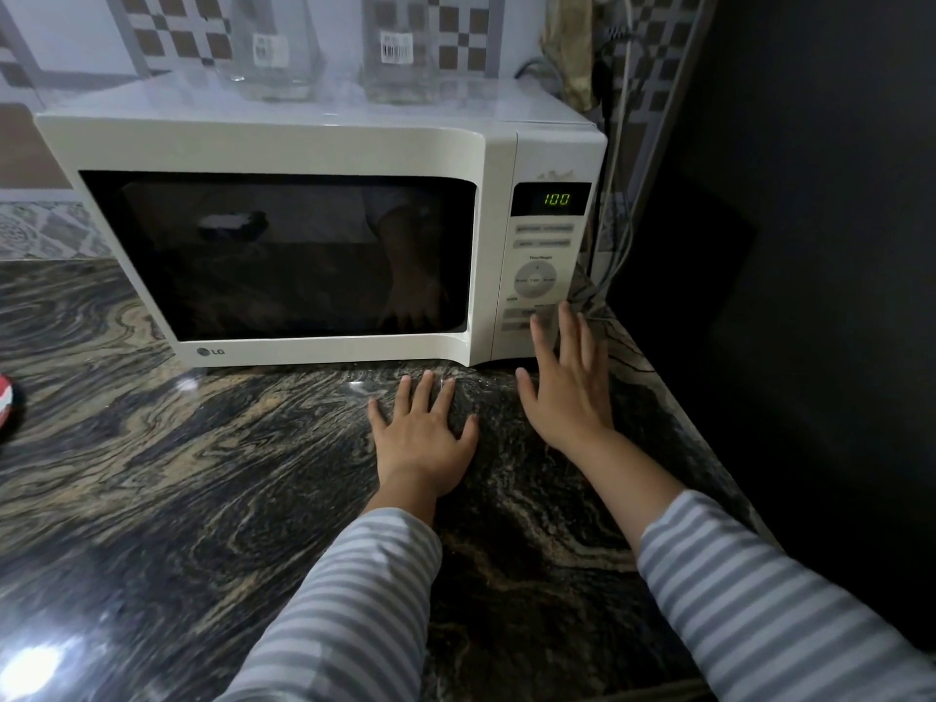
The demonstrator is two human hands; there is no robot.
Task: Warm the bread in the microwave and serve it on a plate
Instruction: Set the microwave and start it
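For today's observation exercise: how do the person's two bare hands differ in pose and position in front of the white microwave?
The left hand lies flat on the dark swirled stone counter, short of the white microwave; the right hand reaches further forward. The left hand's fingertips stop at the counter before the door; the right hand's fingertips overlap the lowest control-panel buttons. Both are open, empty, fingers spread, with striped sleeves.

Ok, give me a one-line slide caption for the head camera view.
Right hand reaching to the closed microwave's buttons, display reading 100, left hand flat on the counter.
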